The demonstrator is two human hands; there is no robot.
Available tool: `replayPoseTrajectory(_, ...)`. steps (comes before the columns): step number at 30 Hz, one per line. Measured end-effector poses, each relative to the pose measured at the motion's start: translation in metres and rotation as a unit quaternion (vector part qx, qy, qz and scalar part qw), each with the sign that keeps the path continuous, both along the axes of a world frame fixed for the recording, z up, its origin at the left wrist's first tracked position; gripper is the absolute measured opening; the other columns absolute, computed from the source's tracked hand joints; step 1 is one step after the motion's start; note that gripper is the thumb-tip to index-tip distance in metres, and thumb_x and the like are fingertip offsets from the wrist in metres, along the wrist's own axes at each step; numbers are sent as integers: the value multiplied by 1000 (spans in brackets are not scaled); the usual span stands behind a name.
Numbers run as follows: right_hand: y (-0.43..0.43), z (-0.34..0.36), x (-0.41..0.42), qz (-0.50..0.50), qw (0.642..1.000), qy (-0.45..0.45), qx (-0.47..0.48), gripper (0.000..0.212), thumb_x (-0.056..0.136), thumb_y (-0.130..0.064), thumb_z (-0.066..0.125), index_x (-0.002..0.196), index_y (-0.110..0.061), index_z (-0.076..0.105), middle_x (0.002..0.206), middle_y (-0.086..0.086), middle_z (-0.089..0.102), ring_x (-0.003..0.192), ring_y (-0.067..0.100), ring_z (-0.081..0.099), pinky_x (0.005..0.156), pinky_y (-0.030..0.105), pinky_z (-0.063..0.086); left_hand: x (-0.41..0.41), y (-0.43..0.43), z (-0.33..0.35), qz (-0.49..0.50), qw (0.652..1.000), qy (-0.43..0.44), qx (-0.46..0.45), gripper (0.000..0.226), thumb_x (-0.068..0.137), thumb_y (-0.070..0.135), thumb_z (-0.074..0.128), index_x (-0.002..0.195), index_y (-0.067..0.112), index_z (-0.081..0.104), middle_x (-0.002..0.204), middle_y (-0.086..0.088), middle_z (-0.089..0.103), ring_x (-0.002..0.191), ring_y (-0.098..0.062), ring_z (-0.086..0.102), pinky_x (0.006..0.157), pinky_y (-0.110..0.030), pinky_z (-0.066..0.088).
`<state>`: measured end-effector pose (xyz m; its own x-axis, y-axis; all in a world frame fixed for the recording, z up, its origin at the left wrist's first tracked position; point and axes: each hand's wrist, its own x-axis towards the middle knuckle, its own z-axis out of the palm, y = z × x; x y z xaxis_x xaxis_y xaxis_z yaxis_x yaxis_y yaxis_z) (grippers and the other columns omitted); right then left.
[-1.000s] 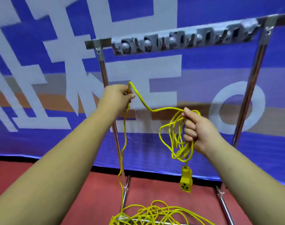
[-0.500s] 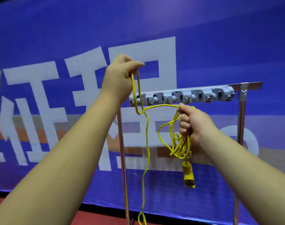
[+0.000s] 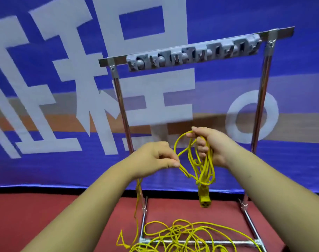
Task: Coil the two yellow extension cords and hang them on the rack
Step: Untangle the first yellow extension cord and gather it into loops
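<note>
My right hand (image 3: 212, 145) grips several hanging loops of a yellow extension cord (image 3: 204, 168). Its yellow socket end (image 3: 204, 198) dangles below the loops. My left hand (image 3: 156, 159) pinches the same cord just left of the coil, and the cord drops from that hand down to the floor. More yellow cord (image 3: 182, 235) lies in a loose tangle on the red floor around the rack's base bar. The metal rack (image 3: 118, 91) stands behind my hands, with a grey strip of hooks (image 3: 193, 55) along its top bar.
A blue banner with large white characters (image 3: 64, 88) hangs right behind the rack. The rack's base rails (image 3: 251, 224) run along the red floor toward me on both sides of the tangle.
My left hand has come down from above the hook strip to beside the coil, bringing the cord with it. The view has tilted down, showing the floor tangle again.
</note>
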<state>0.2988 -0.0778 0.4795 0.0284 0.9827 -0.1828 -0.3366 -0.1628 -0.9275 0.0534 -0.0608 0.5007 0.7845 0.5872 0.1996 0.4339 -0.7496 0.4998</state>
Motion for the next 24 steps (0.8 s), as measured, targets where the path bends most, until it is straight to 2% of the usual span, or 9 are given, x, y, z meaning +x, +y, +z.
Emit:
replayPoseTrajectory(4,-16,-60,3,35,997,-24,-59,21,103,-29,62,108,-11,72,64,-2,56,52,13,53,47,27,44,18,-1,-49,-48,997,47,45,15,88,29,83,101,25,78,97,9,49,93,-4,54,85,-20,43)
replayPoseTrajectory(7,-16,-97,0,57,991,-1,-120,19,102,-29,60,111,-13,66,97,7,79,79,25,77,61,32,59,30,-9,-94,-19,997,-14,78,31,84,18,81,105,20,59,108,6,44,98,-9,48,88,-28,44)
replayPoseTrajectory(9,-14,-110,-5,87,985,-11,-152,20,102,-28,56,111,-12,62,109,12,79,84,32,79,69,38,63,33,-12,-120,21,997,-55,52,36,84,15,79,108,18,52,110,6,43,99,-2,46,87,-19,39)
replayPoseTrajectory(11,-10,-115,-10,106,980,-17,-170,17,103,-27,53,98,-11,60,107,16,79,74,32,77,69,38,62,35,-6,-135,59,995,-73,19,38,87,17,80,112,16,51,111,5,41,98,5,44,85,-11,35)
replayPoseTrajectory(13,-7,-116,-14,125,976,6,-176,19,99,-25,57,84,-13,57,96,21,74,70,31,69,72,39,57,32,4,-142,91,992,-87,-16,42,88,16,80,116,14,50,110,7,40,94,7,43,83,-10,35)
replayPoseTrajectory(15,-5,-119,-15,158,973,35,-165,20,93,-24,62,75,-16,56,88,18,57,80,34,62,73,39,53,29,11,-145,119,986,-104,-60,42,89,15,80,118,15,49,104,11,40,85,5,43,78,-11,36)
replayPoseTrajectory(17,-6,-121,-13,162,973,25,-164,24,101,-24,58,79,-15,59,91,20,59,89,39,71,75,41,59,28,18,-135,130,983,-76,-106,43,91,23,81,119,19,49,100,14,43,76,4,45,72,-12,39)
replayPoseTrajectory(20,-7,-117,-13,163,975,-12,-149,22,106,-23,57,94,-7,63,81,14,66,66,25,69,68,41,60,28,35,-106,116,981,3,-158,49,86,34,86,117,22,51,99,10,56,70,-2,50,63,-15,42)
replayPoseTrajectory(24,6,-107,-24,173,979,-24,-103,29,104,-33,63,90,-8,60,71,9,55,52,16,47,47,29,44,5,41,-113,141,961,-101,-217,61,75,42,91,114,25,47,114,-2,59,64,-12,52,60,-25,43)
